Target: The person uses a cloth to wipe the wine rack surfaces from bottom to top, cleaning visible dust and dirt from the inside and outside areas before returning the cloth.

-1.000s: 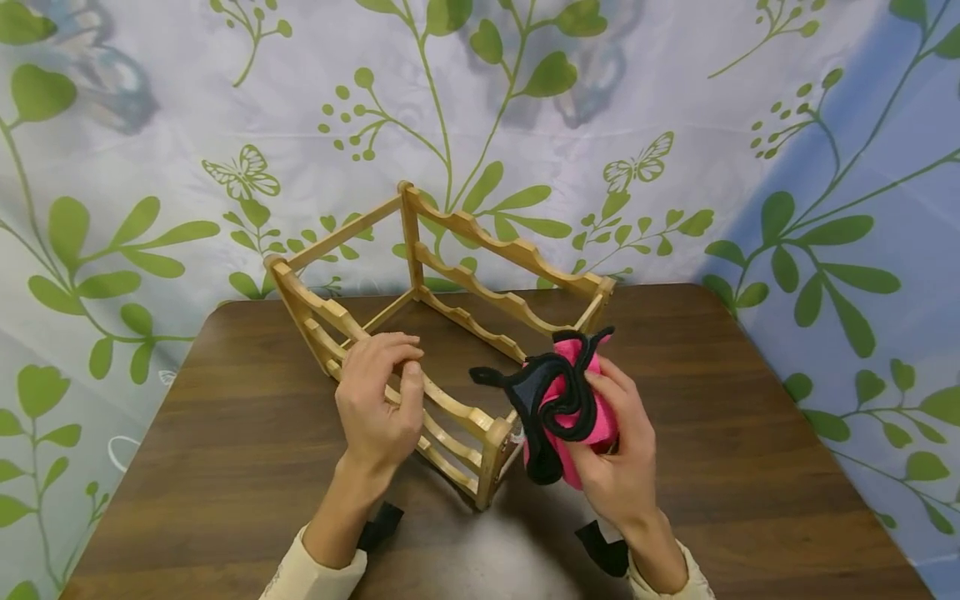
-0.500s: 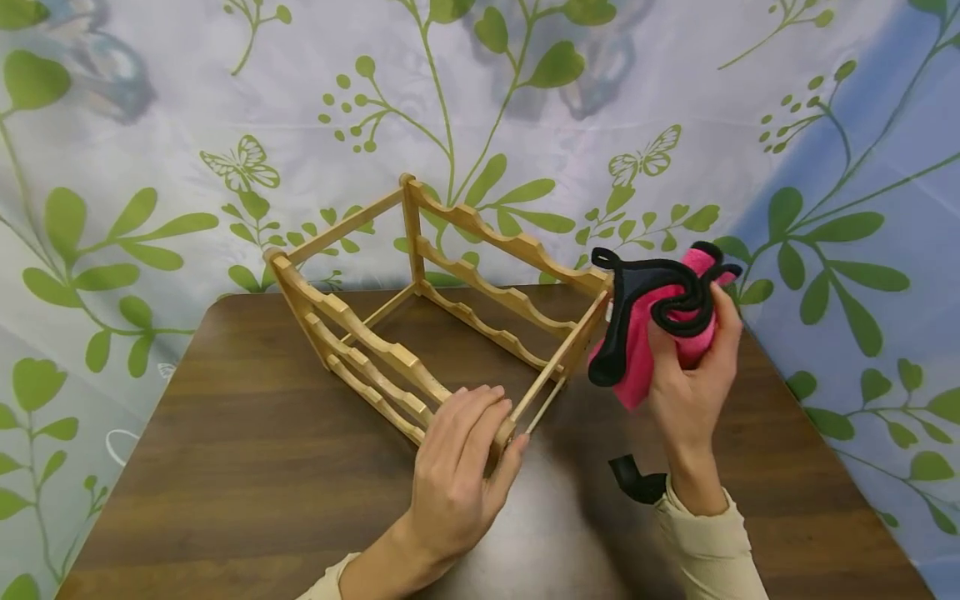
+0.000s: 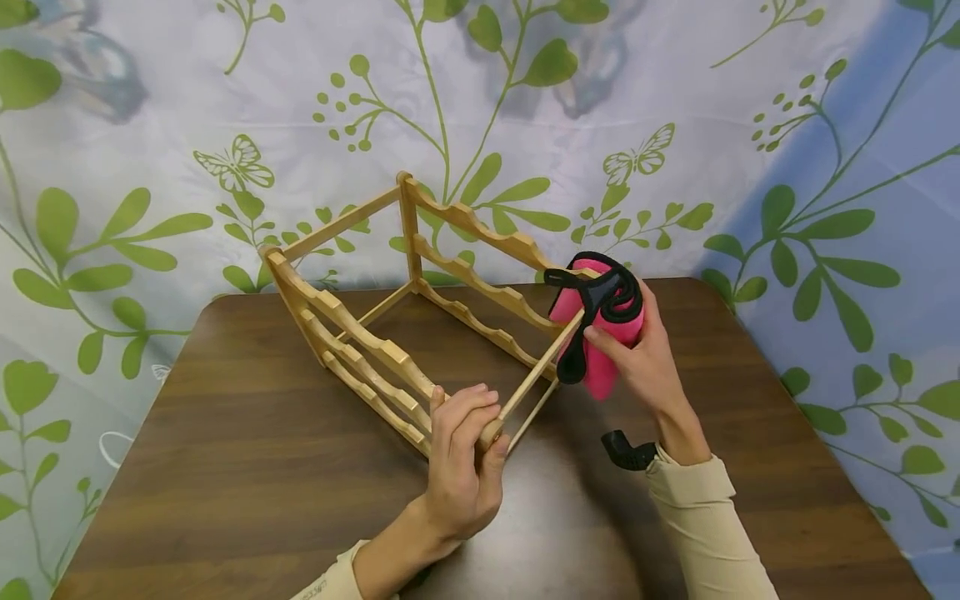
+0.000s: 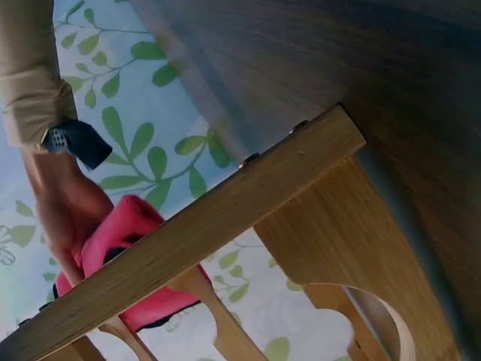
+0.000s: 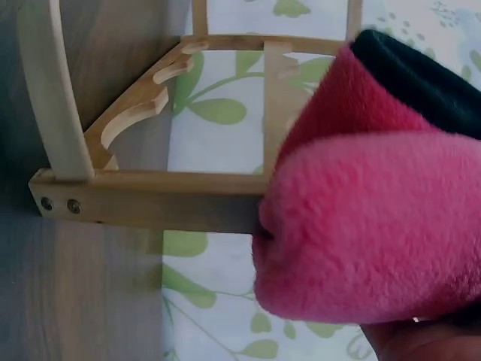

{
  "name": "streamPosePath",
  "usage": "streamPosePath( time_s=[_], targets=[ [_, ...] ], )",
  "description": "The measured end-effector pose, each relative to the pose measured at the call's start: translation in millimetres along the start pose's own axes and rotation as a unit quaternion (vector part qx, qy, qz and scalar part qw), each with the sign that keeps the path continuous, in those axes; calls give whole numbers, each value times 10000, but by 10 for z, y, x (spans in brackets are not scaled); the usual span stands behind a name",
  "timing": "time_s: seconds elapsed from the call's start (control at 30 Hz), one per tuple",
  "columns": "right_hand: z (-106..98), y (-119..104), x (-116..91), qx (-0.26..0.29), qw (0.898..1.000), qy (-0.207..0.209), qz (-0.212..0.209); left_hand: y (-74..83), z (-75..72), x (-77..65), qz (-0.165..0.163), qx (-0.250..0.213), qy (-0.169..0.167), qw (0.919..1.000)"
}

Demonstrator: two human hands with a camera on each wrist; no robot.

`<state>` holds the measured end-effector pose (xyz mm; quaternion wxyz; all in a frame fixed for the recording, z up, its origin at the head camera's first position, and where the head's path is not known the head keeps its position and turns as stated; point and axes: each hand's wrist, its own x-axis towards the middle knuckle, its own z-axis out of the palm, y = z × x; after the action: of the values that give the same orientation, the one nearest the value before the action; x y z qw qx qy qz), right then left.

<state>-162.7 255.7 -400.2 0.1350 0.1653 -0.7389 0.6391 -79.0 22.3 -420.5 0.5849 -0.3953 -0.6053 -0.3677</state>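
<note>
A light wooden wine rack (image 3: 386, 350) with scalloped rails stands on the table. My left hand (image 3: 461, 475) grips the top of its near corner post, thumb on the right side, fingers over the top. My right hand (image 3: 651, 367) holds a bunched pink cloth (image 3: 602, 367) with black trim against the rack's far right corner. In the left wrist view the cloth (image 4: 139, 226) shows behind a wooden post (image 4: 225, 197); the left hand is out of that view. Close up in the right wrist view, the fuzzy cloth (image 5: 376, 226) covers the upper end of the corner post (image 5: 158, 201).
The dark wooden tabletop (image 3: 247, 483) extends around the rack. A white curtain (image 3: 300, 75) printed with green leaves and butterflies hangs behind the table and at its sides. A black strap end (image 3: 628, 452) sticks out at my right wrist.
My left hand moved right onto the near corner post. The right hand carried the cloth up and right, then back left onto the rack's far right corner.
</note>
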Motion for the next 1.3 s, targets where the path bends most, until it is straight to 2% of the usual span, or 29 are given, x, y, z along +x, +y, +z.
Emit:
streamPosePath(
  time_s=[0.13,0.33,0.5,0.57,0.63,0.73,0.8,0.9,1.03,1.1,1.3],
  targets=[
    [-5,73,-52,-82,9996,-64,244,-58,-86,8,45,-184,147,9997],
    [57,200,-195,-125,9995,-42,294,-167,-212,10,153,-411,159,9989],
    [232,226,-305,-179,9981,456,374,-255,-315,-19,149,-613,234,9977],
    [332,158,-359,-178,9963,671,510,-286,-361,-27,96,-765,258,9967],
    [403,189,-413,-176,9948,781,630,-316,-402,-22,81,-892,294,9955],
    [464,279,-475,-146,9936,724,858,-355,-453,0,43,-1055,345,9938],
    [469,429,-507,-251,9926,598,1030,-374,-479,14,6,-1112,393,9930],
    [499,522,-559,-392,9895,430,1320,-391,-506,20,-57,-1137,431,9926],
    [580,604,-619,-374,9885,528,1369,-400,-484,2,-89,-896,499,9947],
    [632,637,-645,-343,9885,660,1316,-395,-448,-15,-133,-679,645,9955],
    [743,695,-698,-662,9833,851,1467,-339,-353,-75,-572,69,1050,9928]
  ],
)
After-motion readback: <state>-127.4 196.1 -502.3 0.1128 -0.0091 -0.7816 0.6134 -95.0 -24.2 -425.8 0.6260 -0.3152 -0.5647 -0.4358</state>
